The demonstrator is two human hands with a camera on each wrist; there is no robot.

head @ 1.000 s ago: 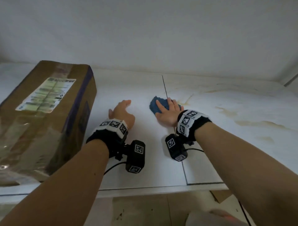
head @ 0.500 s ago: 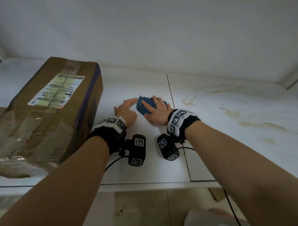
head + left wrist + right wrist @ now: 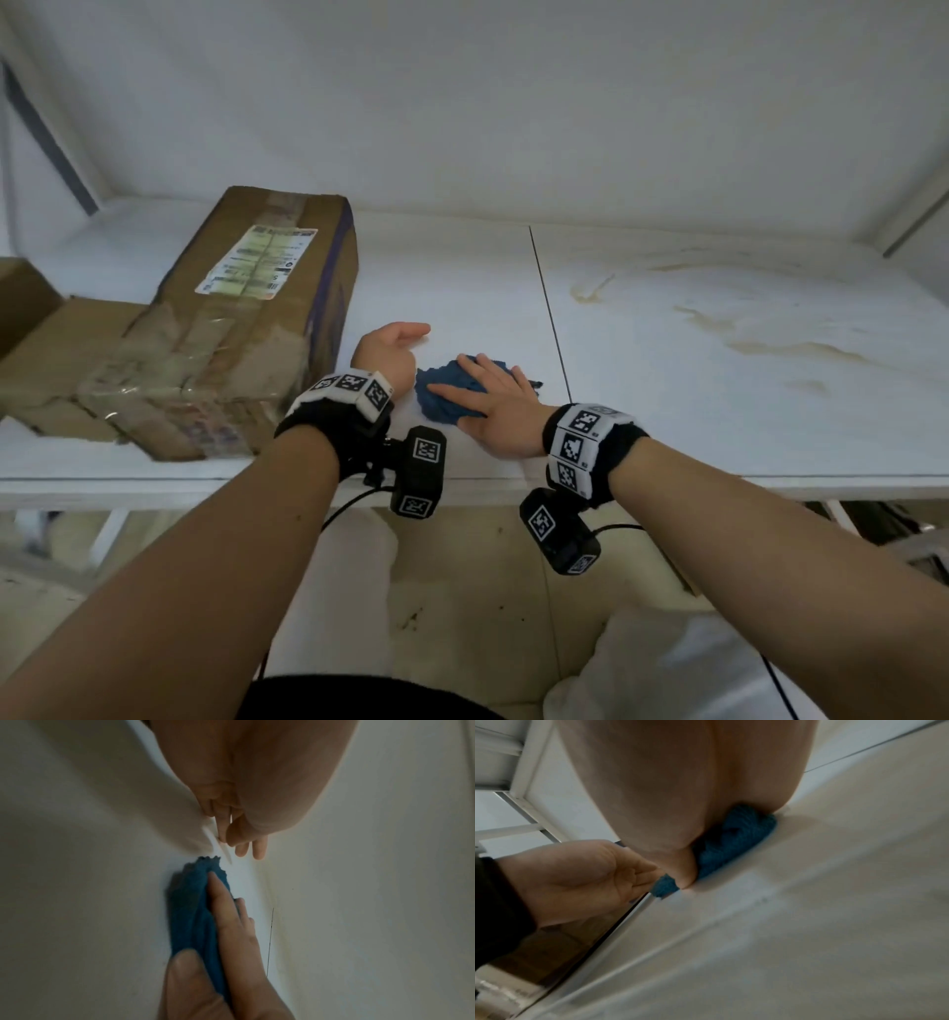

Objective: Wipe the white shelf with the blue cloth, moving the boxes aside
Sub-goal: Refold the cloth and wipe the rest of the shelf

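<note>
**Blue cloth under right palm, white shelf, boxes at left**

Blue cloth (image 3: 447, 393): bunched terry rag, lying on the left panel of the shelf near the front edge, just left of the thin dark seam (image 3: 552, 318) between panels. Pinned flat by the right hand.

Right hand (image 3: 490, 406): palm down on the cloth, fingers straight and spread, pointing left and away; thumb lies along the cloth's near side. Nothing is gripped; the hand presses. Black wrist strap with printed markers behind it.

Left hand (image 3: 385, 354): stands on its edge on the shelf, between the large box and the cloth, just beside both. Fingers loosely curled, thumb forward, holding nothing. The right wrist view shows its open palm facing the cloth, fingertips close to the cloth's fringe; contact cannot be confirmed.

White shelf (image 3: 462, 277): two white panels under a white back wall. Right panel carries yellow-brown stains (image 3: 770, 344), well apart from the cloth.

Large cardboard box (image 3: 226, 329): brown, taped, shipping label on top, lying on the shelf's left part, its right face next to the left wrist.

Second cardboard box (image 3: 51, 329): brown, partly out of frame at far left, touching or overlapping the large box; which cannot be told.

Floor (image 3: 462, 591): pale, speckled, visible below the shelf edge.
</note>
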